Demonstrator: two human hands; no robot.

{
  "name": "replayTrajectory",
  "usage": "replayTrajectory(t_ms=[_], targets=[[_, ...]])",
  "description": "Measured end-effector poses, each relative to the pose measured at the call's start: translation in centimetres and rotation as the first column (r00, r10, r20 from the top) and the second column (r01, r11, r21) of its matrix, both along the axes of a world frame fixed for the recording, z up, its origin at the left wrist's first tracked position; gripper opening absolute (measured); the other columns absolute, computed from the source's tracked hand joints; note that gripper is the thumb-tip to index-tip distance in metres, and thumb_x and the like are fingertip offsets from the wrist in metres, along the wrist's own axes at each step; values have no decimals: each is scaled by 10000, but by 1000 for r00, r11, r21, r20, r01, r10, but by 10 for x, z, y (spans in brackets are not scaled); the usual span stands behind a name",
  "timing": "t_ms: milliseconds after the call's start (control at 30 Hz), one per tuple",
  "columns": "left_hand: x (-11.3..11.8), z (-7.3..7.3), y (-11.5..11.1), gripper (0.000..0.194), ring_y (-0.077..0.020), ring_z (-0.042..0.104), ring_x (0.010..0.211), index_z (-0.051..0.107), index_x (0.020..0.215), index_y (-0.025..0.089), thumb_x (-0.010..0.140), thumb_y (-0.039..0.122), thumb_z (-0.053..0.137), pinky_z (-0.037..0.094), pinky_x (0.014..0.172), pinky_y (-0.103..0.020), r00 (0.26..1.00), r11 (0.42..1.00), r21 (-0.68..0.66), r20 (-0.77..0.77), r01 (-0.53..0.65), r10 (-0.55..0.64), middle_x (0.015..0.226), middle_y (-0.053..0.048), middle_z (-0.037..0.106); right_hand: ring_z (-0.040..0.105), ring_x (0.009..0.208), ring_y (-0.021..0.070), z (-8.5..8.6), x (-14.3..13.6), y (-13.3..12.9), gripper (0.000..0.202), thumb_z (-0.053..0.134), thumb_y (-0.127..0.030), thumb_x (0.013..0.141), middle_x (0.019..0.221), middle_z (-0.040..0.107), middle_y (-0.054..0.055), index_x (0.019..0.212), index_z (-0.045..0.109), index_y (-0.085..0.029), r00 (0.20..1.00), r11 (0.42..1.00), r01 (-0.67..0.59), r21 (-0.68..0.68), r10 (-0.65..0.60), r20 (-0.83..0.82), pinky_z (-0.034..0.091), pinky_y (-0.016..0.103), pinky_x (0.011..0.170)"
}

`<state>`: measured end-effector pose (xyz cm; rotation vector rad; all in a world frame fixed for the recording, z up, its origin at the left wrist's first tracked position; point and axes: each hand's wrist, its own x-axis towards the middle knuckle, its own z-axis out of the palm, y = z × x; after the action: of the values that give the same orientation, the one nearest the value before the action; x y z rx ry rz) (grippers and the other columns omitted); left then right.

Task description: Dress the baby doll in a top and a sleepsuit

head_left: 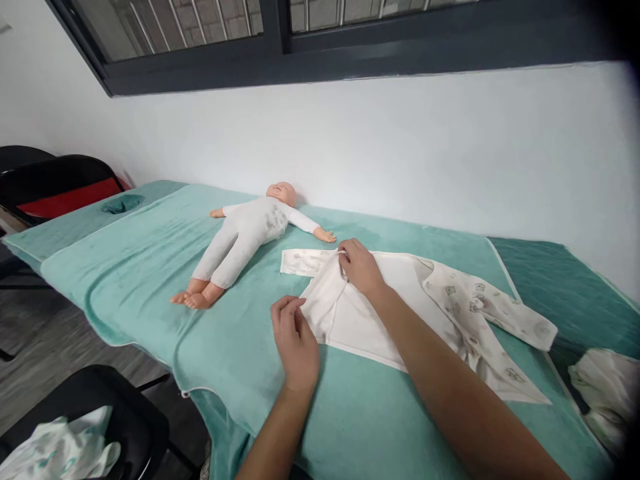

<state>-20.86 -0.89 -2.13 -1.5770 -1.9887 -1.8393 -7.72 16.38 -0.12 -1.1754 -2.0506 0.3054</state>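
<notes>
A white baby shirt [385, 320] lies spread out on the bed, opened down its front. Its sleeves and one front panel carry a small printed pattern. My right hand [361, 268] pinches the cloth near the shoulder of the left-lying sleeve. At the shirt's left edge is my left hand [296, 343], its fingers curled and closed on the border of the front panel; the fingertips are partly hidden. Beyond the shirt, a baby doll [250, 230] rests on its back with arms spread. Its body is white cloth, and one of its hands is close to the shirt.
A green cover [140, 267] drapes the bed, which stands against a white wall below a dark-framed window [270, 40]. White bundled cloth [607, 387] is at the right edge. Black chairs [95, 407] stand at left, the nearer one holding a printed white cloth [65, 450].
</notes>
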Motion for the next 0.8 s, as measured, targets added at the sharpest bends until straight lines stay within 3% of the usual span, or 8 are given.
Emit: replayTrajectory(t_ms=[200, 433, 533, 633, 800], targets=[[0, 1, 0, 296, -197, 502, 1158, 585, 1079, 200, 908, 37, 406, 433, 985, -365, 997, 997, 31, -28, -66, 67, 1193, -99, 474, 600, 885, 181, -9, 2, 9, 213, 408, -130, 890, 1060, 605, 63, 966, 589, -212, 988, 998, -58, 29, 61, -140, 474, 305, 784], [6, -1, -2, 285, -249, 441, 1262, 574, 1095, 196, 885, 43, 457, 432, 1026, -449, 988, 997, 39, -135, -74, 78, 1302, -129, 458, 589, 1038, 186, -10, 2, 8, 307, 435, -71, 848, 1158, 627, 56, 1063, 601, -215, 995, 996, -78, 39, 81, -58, 461, 314, 906], [8, -1, -1, 310, -240, 491, 1243, 568, 1092, 202, 867, 17, 462, 392, 1089, -503, 958, 996, 79, -285, 49, -25, 1260, -107, 554, 560, 1067, 233, -8, 4, 6, 270, 480, -93, 851, 1129, 650, 71, 1040, 632, -211, 1000, 999, -25, 32, 25, 9, 422, 373, 946], [10, -1, 2, 370, -213, 550, 1226, 560, 1136, 209, 854, -4, 449, 435, 1081, -458, 904, 974, 14, -375, 228, -206, 1223, -75, 642, 522, 1097, 292, -8, 7, 5, 246, 523, -154, 872, 1135, 654, 101, 1082, 643, -198, 996, 998, 63, 23, -65, 57, 391, 438, 936], [12, -5, 5, 401, -210, 585, 1237, 574, 1214, 217, 871, 37, 471, 509, 1015, -397, 872, 970, -100, -427, 220, -241, 1210, -46, 697, 490, 1125, 296, -9, 10, 6, 195, 554, -236, 907, 1151, 650, 76, 1069, 662, -238, 974, 992, 127, 27, -130, 183, 362, 437, 910]])
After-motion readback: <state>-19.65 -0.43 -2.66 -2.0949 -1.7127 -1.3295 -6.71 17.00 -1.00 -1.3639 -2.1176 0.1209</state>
